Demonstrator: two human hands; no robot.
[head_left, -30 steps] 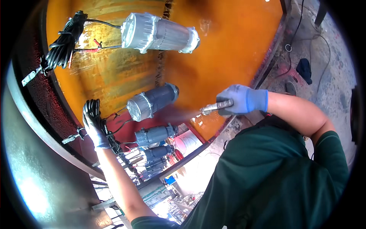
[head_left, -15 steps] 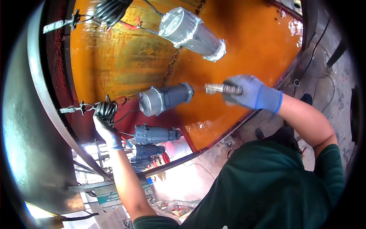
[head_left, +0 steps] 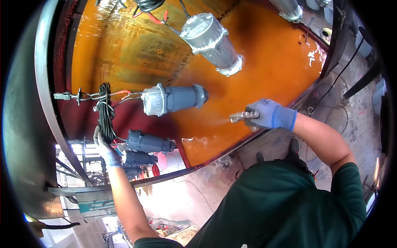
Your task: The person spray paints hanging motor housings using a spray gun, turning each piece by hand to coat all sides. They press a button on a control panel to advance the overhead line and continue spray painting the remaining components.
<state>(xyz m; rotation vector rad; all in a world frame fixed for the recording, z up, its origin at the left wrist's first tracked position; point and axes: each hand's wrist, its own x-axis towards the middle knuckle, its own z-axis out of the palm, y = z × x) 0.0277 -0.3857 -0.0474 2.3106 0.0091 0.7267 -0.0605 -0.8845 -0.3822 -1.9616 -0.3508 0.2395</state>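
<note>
My right hand (head_left: 266, 114), in a blue-grey knit glove, is closed around a metal spray gun (head_left: 244, 116) whose nozzle points left, with a faint mist before it. Left of the nozzle, a pump-like cylinder (head_left: 175, 99) hangs sideways; its body is dark grey and its left cap silvery. Its black cable coil (head_left: 106, 113) dangles below the hook and wires. My gloved left hand (head_left: 106, 149) grips the lower end of this coil, the fingers partly hidden. Above hangs a bare silver cylinder (head_left: 211, 43); below, another dark grey cylinder (head_left: 151, 141) is close to my left hand.
An orange-coated booth panel (head_left: 256, 70) stands behind the cylinders. A curved metal rail (head_left: 43, 78) runs down the left side. More grey cylinders (head_left: 138, 158) hang lower down, near a pink-and-white bucket (head_left: 169, 160). A black hose (head_left: 341, 66) crosses the concrete floor (head_left: 326, 99) at right.
The half-grey cylinder has turned to lie nearer level, and its coil now hangs stretched downward. My left hand is lower and further left; the spray gun is slightly lower. Mist shows at its nozzle.
</note>
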